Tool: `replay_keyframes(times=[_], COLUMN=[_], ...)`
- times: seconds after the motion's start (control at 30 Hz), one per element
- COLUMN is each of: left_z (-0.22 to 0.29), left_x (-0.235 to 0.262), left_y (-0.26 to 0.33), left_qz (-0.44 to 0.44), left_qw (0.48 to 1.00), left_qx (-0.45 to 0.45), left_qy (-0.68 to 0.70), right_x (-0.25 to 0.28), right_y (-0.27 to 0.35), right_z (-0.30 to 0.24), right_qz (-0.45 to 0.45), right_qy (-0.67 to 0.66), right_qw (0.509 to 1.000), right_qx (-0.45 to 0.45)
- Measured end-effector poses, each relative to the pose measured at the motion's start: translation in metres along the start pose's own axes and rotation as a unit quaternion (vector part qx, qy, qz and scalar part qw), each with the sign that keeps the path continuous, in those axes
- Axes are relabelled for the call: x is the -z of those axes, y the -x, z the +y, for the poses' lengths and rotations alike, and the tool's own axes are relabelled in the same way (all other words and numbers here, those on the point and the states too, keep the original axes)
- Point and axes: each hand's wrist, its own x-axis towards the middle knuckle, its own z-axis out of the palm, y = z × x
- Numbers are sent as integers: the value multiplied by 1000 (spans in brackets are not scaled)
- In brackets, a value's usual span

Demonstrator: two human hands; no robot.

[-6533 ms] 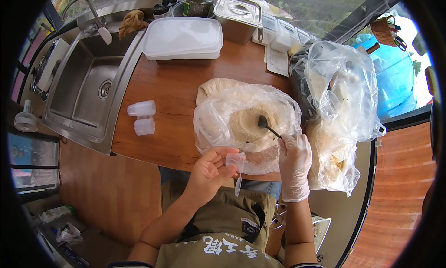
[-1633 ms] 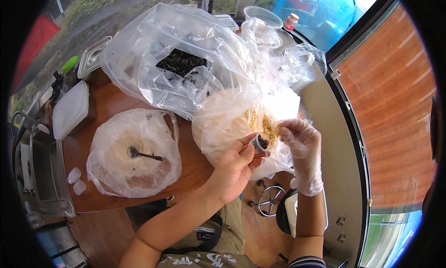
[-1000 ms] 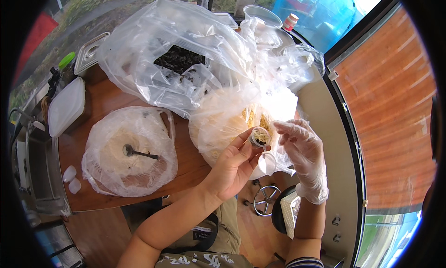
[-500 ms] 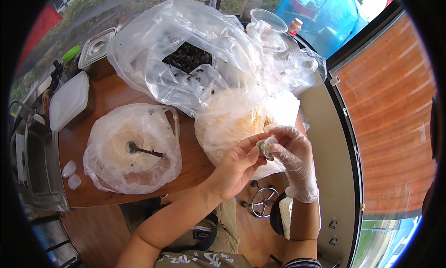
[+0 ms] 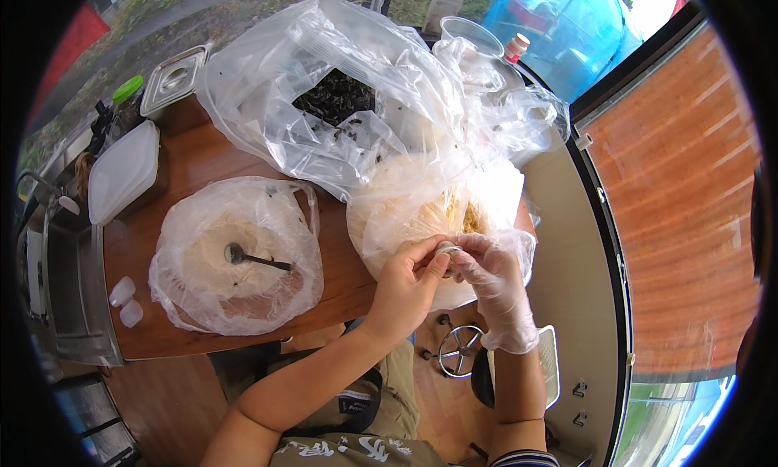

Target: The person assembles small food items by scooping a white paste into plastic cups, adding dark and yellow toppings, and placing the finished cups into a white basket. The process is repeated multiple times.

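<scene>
A small clear round plastic cup (image 5: 447, 249) is held between my two hands, mostly covered by fingertips. My bare left hand (image 5: 405, 282) pinches it from the left with thumb and fingers. On the other side my right hand (image 5: 496, 287), in a clear disposable glove, closes its fingertips on the rim. Just beyond the hands rests a clear bag (image 5: 381, 216) with pale contents and yellow granules (image 5: 472, 219). To the left, an open plastic bag (image 5: 182, 301) holds pale powder, with a dark-handled spoon (image 5: 263, 262) lying in it.
A large clear bag (image 5: 243, 86) of dark dried flakes (image 5: 336, 98) fills the table's far side. Two small translucent cups (image 5: 126, 301) lie by the metal sink (image 5: 81, 305). Lidded containers (image 5: 121, 175) line the left edge. A wheeled stool (image 5: 459, 352) stands below the table.
Both hands have shifted slightly left and closer together. The cup has turned and is now more hidden by my fingers. The view has moved a little.
</scene>
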Motion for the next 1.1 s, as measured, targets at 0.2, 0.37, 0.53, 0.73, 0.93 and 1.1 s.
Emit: replay_keyframes(times=[0.2, 0.37, 0.53, 0.73, 0.93, 1.1], left_z=[4, 21, 38, 77, 137, 144], left_x=[2, 29, 91, 175, 321, 425], left_y=[7, 46, 80, 150, 208, 229], left_qz=[-15, -99, -6, 181, 462, 487], left_qw=[997, 982, 993, 896, 595, 568], left_qx=[-15, -55, -28, -240, -362, -281], left_qy=[-73, -149, -119, -327, -550, -601], right_x=[-18, 78, 191, 123, -175, -380], right_y=[25, 105, 206, 156, 85, 62], right_z=[15, 58, 142, 132, 52, 16], right_qz=[65, 327, 413, 396, 24, -268], right_qy=[-34, 73, 569, 455, 189, 137], right_qw=[997, 940, 700, 794, 951, 926], right_qx=[31, 59, -125, 72, 244, 227])
